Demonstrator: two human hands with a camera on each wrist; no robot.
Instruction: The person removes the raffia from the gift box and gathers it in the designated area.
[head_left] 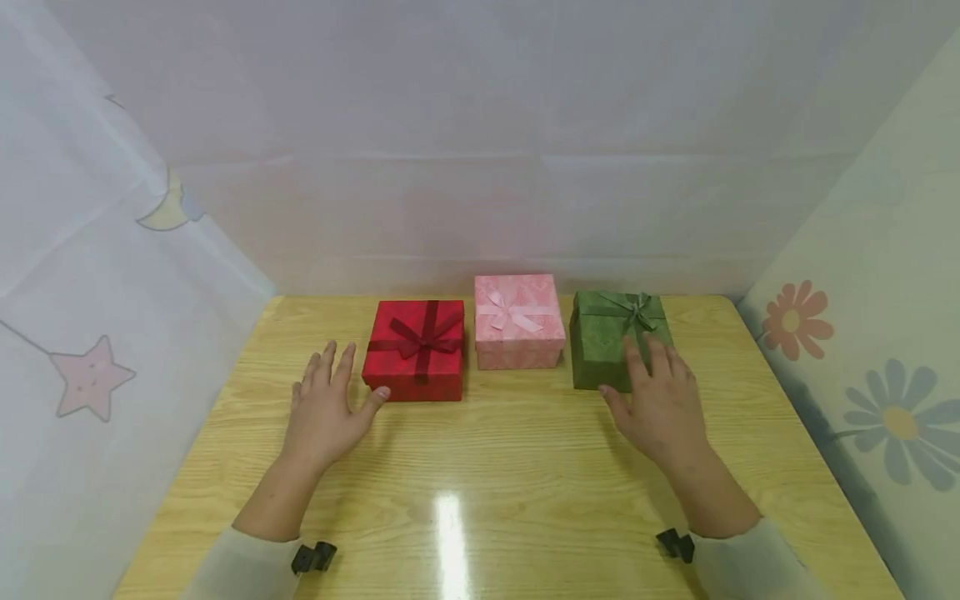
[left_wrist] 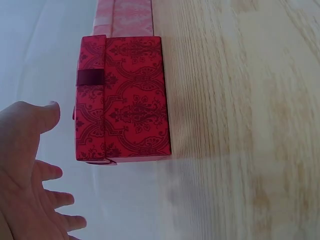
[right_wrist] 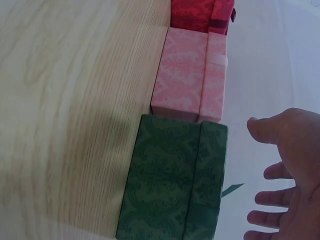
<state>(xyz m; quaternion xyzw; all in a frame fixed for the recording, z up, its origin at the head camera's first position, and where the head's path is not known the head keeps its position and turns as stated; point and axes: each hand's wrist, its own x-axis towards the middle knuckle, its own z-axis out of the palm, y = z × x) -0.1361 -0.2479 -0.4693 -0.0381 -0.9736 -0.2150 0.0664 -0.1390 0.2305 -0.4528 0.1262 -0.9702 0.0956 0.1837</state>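
Three lidded gift boxes with ribbon bows stand in a row on the table. The red box (head_left: 390, 367) is on the left, the pink box (head_left: 517, 350) in the middle, the green box (head_left: 596, 358) on the right. My left hand (head_left: 322, 417) hovers at the red box's left front corner, fingers spread, holding nothing; the left wrist view shows its thumb apart from the patterned red box (left_wrist: 135, 100). Over the front right of the green box is my right hand (head_left: 667, 408), fingers spread and holding nothing. In the right wrist view its fingers stay apart from the green box (right_wrist: 160, 180).
The wooden table (head_left: 510, 467) has a bright reflection near its front. A pale cloth backdrop (head_left: 480, 167) rises behind the boxes. Printed cloth hangs at both sides, with a star (head_left: 93, 379) on the left and flowers (head_left: 798, 321) on the right.
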